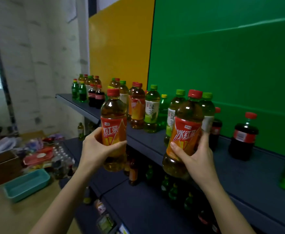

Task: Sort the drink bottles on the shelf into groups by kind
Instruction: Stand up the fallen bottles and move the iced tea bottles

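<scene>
Tea bottles (113,130) (185,137) upright in both hands (96,149) (197,159)

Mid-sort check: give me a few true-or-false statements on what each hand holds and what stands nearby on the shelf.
1. The left hand grips an orange-labelled bottle. True.
2. The right hand is empty. False: it grips a second orange-labelled bottle.
3. Both held bottles have green caps. False: each has a red cap.
4. A cola bottle stands on the shelf, to the right of the right hand. True.
</scene>
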{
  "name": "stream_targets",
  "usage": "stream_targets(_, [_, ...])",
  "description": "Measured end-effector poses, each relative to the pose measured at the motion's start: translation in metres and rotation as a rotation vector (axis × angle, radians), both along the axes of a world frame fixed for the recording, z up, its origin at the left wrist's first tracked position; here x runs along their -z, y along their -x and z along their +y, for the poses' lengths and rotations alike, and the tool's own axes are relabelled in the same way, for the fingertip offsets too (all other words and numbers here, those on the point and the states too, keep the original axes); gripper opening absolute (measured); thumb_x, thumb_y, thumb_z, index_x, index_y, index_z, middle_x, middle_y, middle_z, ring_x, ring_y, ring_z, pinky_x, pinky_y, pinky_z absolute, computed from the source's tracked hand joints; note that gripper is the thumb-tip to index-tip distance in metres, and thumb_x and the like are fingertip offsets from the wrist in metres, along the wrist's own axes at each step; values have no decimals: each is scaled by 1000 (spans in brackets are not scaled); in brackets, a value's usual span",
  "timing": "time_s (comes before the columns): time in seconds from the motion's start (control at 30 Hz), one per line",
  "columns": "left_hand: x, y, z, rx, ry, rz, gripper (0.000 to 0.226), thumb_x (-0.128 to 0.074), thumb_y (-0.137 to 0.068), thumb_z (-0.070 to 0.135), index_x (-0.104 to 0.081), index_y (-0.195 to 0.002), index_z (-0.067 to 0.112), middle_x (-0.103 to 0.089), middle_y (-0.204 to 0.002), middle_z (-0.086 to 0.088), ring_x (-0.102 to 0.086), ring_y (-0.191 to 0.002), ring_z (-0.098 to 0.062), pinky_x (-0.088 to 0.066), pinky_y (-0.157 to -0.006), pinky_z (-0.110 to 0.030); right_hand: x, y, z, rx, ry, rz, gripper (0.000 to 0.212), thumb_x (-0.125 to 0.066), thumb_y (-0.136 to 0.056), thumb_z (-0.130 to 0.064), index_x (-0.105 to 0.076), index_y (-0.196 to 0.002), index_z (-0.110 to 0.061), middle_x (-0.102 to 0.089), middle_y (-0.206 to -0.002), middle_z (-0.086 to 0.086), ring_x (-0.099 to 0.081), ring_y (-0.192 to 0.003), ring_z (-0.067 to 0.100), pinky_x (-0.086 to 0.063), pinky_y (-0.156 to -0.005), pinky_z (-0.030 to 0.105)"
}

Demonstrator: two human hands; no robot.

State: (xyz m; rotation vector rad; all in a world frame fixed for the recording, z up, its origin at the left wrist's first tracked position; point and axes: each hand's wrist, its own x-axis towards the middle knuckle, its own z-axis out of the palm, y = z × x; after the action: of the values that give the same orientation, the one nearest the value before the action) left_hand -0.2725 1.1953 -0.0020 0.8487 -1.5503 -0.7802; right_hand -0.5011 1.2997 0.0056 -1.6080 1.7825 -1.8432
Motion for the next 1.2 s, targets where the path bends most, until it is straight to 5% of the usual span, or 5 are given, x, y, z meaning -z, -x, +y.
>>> stream_targets(0.5, [10,-142,-158,14,-22,-10,67,-85,-44,51,-64,-102,24,-71,-95,4,-67,-90,-10,-57,-81,-38,12,-142,-174,-22,-15,-15,76,-75,-66,-42,-33,-129,-31,-50,-104,-26,-54,-93,-2,-43,-83,25])
stream_targets(0.7, [15,-165,-224,3,-33,-19,58,-83,-49,38,-63,-101,22,-70,-95,3,-66,-91,-12,-55,-81,-35,17,-171,-247,-28,-35,10,84,-72,-65,-49,-28,-134,-31,-52,-120,-13,-54,-106,7,-44,-91,31])
stream_targets(0.9, [19,-183,-317,-4,-23,-3,50,-85,-48,37,-62,-93,33,-71,-92,5,-67,-88,-10,-56,-78,-33,20,-195,-340,-39,-41,28,83,-72,-64,-50,-29,-133,-33,-48,-108,-24,-52,-99,2,-42,-85,25])
stream_targets(1.2, [-2,-192,-458,62,16,-24,62,-80,-40,55,-63,-96,37,-71,-94,10,-67,-89,-5,-56,-79,-32,4,-213,-465,54,-28,68,86,-74,-66,-47,-28,-136,-30,-47,-110,-23,-50,-103,4,-43,-89,28])
